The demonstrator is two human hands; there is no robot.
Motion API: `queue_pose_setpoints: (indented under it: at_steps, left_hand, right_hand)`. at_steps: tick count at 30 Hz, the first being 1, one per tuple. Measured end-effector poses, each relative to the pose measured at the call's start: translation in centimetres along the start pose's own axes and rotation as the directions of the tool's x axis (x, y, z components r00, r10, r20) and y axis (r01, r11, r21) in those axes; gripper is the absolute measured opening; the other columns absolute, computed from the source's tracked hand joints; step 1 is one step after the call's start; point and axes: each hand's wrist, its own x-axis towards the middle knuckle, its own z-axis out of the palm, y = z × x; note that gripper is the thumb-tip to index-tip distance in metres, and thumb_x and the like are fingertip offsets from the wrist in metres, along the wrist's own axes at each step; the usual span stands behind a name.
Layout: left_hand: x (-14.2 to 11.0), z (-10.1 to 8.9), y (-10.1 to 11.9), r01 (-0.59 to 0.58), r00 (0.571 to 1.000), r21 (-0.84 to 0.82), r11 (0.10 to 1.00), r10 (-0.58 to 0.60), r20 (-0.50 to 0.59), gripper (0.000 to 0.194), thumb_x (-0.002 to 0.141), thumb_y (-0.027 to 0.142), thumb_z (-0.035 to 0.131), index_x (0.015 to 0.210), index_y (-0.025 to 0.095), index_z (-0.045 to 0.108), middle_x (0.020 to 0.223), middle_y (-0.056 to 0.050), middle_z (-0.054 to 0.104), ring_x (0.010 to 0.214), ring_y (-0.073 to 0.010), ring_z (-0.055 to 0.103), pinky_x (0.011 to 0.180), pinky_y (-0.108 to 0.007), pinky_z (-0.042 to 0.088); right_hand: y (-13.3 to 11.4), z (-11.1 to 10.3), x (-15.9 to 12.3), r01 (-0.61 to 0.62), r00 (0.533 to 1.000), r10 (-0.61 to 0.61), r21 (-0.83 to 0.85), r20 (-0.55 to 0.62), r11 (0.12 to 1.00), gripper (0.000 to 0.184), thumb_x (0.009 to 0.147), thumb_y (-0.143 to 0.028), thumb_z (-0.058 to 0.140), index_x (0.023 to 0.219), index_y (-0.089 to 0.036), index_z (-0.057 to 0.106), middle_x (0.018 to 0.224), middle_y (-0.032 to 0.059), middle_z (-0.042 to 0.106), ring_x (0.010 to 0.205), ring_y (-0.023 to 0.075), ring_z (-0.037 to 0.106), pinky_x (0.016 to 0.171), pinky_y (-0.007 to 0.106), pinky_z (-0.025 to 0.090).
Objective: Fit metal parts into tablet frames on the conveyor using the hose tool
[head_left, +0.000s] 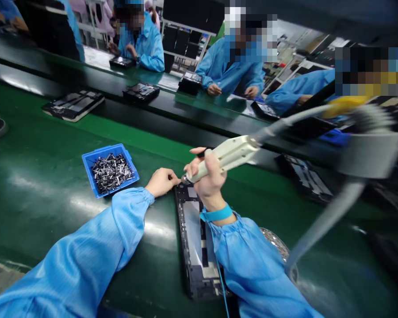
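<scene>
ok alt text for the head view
A right hand holds a cream electric screwdriver at the top of a black device frame on a green assembly belt. The left hand rests beside a blue tray of metal parts.

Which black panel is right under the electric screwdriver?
The long black panel on the green belt, directly below the electric screwdriver in the right hand; the other panels lie farther away.

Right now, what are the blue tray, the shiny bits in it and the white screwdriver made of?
The tray looks like plastic: smooth, bright blue walls. The bits look like metal, dark with bright glints. The screwdriver looks like pale, dull plastic, though blur leaves that less sure.
</scene>
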Motion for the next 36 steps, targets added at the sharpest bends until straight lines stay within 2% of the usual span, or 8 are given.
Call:
queue_pose_setpoints:
  at_steps: [6, 9, 13, 17, 20, 25, 31, 36]
  left_hand:
    - [-0.3, -0.7, 0.4, -0.177, 0.977, 0.005, 0.984, 0.176, 0.119, 0.023, 0.090, 0.020, 0.059, 0.091, 0.017, 0.082, 0.098, -0.007, 0.081, 0.090, -0.0181, 0.072, 0.087, -0.028, 0.056]
    - [-0.1, -0.9, -0.1, -0.204, 0.968, -0.046, 0.978, 0.208, 0.137, 0.034, 0.091, 0.019, 0.054, 0.114, 0.016, 0.079, 0.117, -0.010, 0.079, 0.073, -0.0130, 0.067, 0.077, -0.027, 0.057]
    - [0.1, -1.2, -0.5, -0.154, 0.987, -0.013, 0.988, 0.153, -0.041, 0.040, 0.093, 0.022, 0.052, 0.127, 0.014, 0.071, 0.120, -0.013, 0.076, 0.055, -0.0099, 0.056, 0.063, -0.027, 0.055]
    - [-3.4, -0.4, 1.1, -0.356, 0.898, 0.203, 0.912, 0.394, -0.195, 0.024, 0.097, 0.025, 0.052, 0.105, 0.019, 0.073, 0.114, -0.012, 0.076, 0.093, -0.0211, 0.071, 0.092, -0.037, 0.058]
    - [-9.1, 2.9, 2.3, -0.637, 0.737, 0.395, 0.662, 0.673, 0.061, 0.028, 0.103, 0.027, 0.048, 0.114, 0.023, 0.073, 0.118, -0.012, 0.078, 0.112, -0.0251, 0.071, 0.101, -0.041, 0.057]
    - [-16.7, 9.4, 2.2, -0.823, 0.556, 0.496, 0.277, 0.575, 0.600, 0.073, 0.097, 0.063, 0.062, 0.154, 0.019, 0.054, 0.160, -0.009, 0.056, 0.148, -0.0346, 0.052, 0.121, -0.055, 0.046]
    - [-9.1, 6.3, 2.1, -0.669, 0.701, 0.736, 0.098, 0.410, 0.583, 0.057, 0.107, 0.023, 0.045, 0.164, 0.021, 0.042, 0.169, -0.005, 0.042, 0.155, -0.0305, 0.044, 0.125, -0.052, 0.044]
    - [2.8, 3.1, 1.6, -0.356, 0.874, 0.891, 0.281, 0.438, 0.211, 0.060, 0.099, 0.007, 0.045, 0.154, 0.027, 0.057, 0.161, -0.006, 0.054, 0.152, -0.0320, 0.049, 0.127, -0.058, 0.040]
  right_hand:
    - [-6.3, -2.8, -1.5, 0.091, 0.994, -0.096, 0.079, 0.060, 0.993, 0.051, 0.078, -0.072, 0.071, 0.098, -0.025, 0.069, 0.045, -0.0106, 0.042, 0.036, 0.0119, 0.042, 0.047, 0.032, 0.044]
    - [-8.1, -5.6, -3.4, 0.087, 0.994, -0.092, 0.083, 0.064, 0.993, 0.048, 0.078, -0.069, 0.073, 0.097, -0.025, 0.072, 0.045, -0.0093, 0.044, 0.036, 0.0123, 0.042, 0.046, 0.031, 0.042]
    - [-9.9, -10.5, -5.3, 0.126, 0.992, -0.126, 0.003, 0.000, 0.992, 0.045, 0.076, -0.065, 0.076, 0.095, -0.024, 0.078, 0.044, -0.0070, 0.046, 0.036, 0.0131, 0.043, 0.047, 0.033, 0.044]
    - [-11.6, -16.9, -5.5, 0.155, 0.952, -0.193, -0.171, -0.236, 0.973, 0.045, 0.065, -0.064, 0.082, 0.083, -0.023, 0.080, 0.042, -0.0034, 0.047, 0.035, 0.0150, 0.044, 0.047, 0.039, 0.045]
    - [-12.1, -21.9, -5.3, 0.146, 0.855, -0.286, -0.328, -0.432, 0.933, 0.035, 0.059, -0.054, 0.091, 0.060, -0.025, 0.071, 0.040, 0.0003, 0.049, 0.037, 0.0167, 0.047, 0.052, 0.046, 0.049]
    - [-11.2, -28.2, -5.5, -0.093, 0.754, -0.287, -0.528, -0.591, 0.844, 0.031, 0.058, -0.047, 0.091, 0.063, -0.022, 0.073, 0.050, 0.0011, 0.058, 0.045, 0.0173, 0.054, 0.053, 0.042, 0.051]
    - [-10.1, -29.2, -5.9, -0.335, 0.775, -0.149, -0.600, -0.614, 0.726, 0.048, 0.059, -0.058, 0.079, 0.089, -0.021, 0.078, 0.055, 0.0001, 0.065, 0.057, 0.0247, 0.065, 0.072, 0.047, 0.055]
    - [-10.0, -28.3, -6.4, -0.403, 0.756, -0.122, -0.605, -0.643, 0.687, 0.057, 0.053, -0.067, 0.074, 0.092, -0.026, 0.079, 0.079, 0.0073, 0.080, 0.094, 0.0406, 0.076, 0.097, 0.058, 0.052]
